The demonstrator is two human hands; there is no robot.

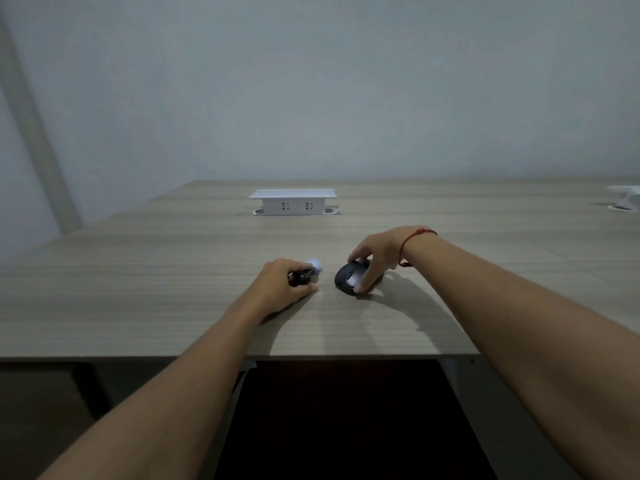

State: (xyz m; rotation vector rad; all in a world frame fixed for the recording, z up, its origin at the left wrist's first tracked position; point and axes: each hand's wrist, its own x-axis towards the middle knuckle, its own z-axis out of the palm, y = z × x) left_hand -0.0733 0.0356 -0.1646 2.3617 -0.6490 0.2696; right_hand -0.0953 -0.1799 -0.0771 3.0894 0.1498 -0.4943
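A black computer mouse (348,276) lies on the wooden table (173,289) a little right of centre. My right hand (375,258) comes from the right and curls over it, thumb at the near side and fingers on the far side. My left hand (282,284) rests on the table just to the left of the mouse. Its fingers curl round a small dark object (302,278). A small pale, blurred piece (314,265) shows just beyond those fingers; I cannot tell what it is.
A white pop-up socket box (292,201) stands raised out of the table at the far centre. Part of another white fitting (625,197) shows at the far right edge. The table's front edge (311,356) runs below my forearms, with dark space under it. A plain wall rises behind.
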